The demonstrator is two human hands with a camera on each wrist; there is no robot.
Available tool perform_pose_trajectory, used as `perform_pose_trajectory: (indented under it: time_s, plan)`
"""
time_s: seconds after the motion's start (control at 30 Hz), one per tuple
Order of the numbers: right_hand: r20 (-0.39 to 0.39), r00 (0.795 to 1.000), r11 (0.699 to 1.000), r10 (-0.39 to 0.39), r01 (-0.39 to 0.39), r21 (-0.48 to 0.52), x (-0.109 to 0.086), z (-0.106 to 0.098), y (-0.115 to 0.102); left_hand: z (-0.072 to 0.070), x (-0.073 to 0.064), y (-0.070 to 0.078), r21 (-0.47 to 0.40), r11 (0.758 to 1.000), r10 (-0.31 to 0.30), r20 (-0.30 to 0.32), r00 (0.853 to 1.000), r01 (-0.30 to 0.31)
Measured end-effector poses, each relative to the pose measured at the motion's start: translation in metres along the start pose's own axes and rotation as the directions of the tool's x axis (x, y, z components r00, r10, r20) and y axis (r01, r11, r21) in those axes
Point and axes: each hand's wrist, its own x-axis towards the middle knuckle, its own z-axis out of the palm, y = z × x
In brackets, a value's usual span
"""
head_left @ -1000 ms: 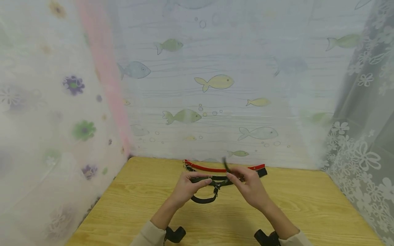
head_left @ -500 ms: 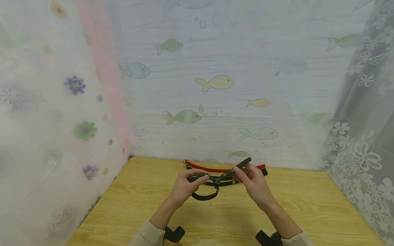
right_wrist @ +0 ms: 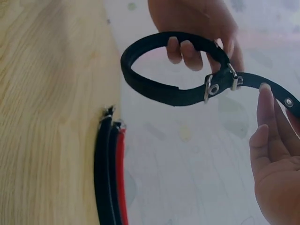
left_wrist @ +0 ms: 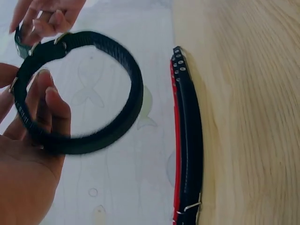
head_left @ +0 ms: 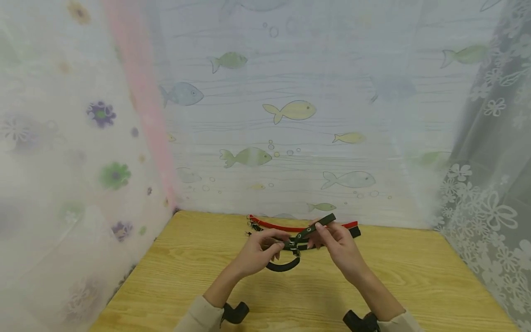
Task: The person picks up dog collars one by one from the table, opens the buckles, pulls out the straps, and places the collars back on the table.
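A dark green collar with metal buckle hardware and eyelets is held up above the table, buckled into a round loop. My left hand grips the loop beside the buckle, thumb and fingers around the band. In the head view the loop hangs below that hand. My right hand pinches the strap's free end between thumb and fingers, and the tip points up and right. Eyelets show along this end. Part of the band is hidden behind the left fingers.
Behind the hands, a red collar and black collars lie side by side along the back of the wooden table. A fish-print curtain hangs right behind them. Floral curtains stand at both sides.
The strap's free end, earlier upright above the right fingers, now slants out to the right. My left hand has shifted right, closer to the buckle. The right hand keeps its pinch.
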Motion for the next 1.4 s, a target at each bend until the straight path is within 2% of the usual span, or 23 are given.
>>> perform_pose_trajectory:
  time_s: [0.1,0.23,0.4,0.57,0.73,0.93,1.2,1.4]
  plan:
    - [0.011,1.000,1.000,-0.010,0.010,-0.015,0.001,0.002,0.001,0.004,0.002,0.002,0.060,0.998,-0.018,0.005,1.000,0.018]
    - [0.025,1.000,1.000,0.011,-0.011,-0.005,0.000,0.004,0.002,0.008,0.002,0.002,0.095,0.995,-0.034,-0.019,0.999,0.035]
    - [0.073,0.997,0.998,0.036,-0.033,-0.047,0.001,0.007,0.003,0.011,0.001,0.003,0.112,0.994,0.018,-0.012,1.000,-0.016]
    - [0.152,0.988,0.995,0.027,-0.011,-0.104,0.003,0.009,0.004,0.013,0.002,0.006,0.091,0.994,0.058,0.007,0.998,-0.059]
    - [0.125,0.992,0.992,0.034,-0.019,-0.123,0.003,0.008,0.005,0.014,0.001,0.007,0.081,0.996,0.043,-0.004,0.999,-0.043]
    - [0.127,0.992,0.989,0.016,0.002,-0.147,0.001,0.006,0.005,0.014,0.000,0.007,0.128,0.991,0.026,0.002,1.000,-0.026]
    - [0.177,0.983,0.987,-0.050,0.076,-0.141,0.001,0.009,0.006,0.013,0.003,0.007,0.161,0.987,-0.023,0.041,0.999,0.016]
    - [0.175,0.983,0.986,-0.057,0.083,-0.143,0.001,0.011,0.005,0.012,0.004,0.009,0.177,0.984,-0.034,0.118,0.992,0.013]
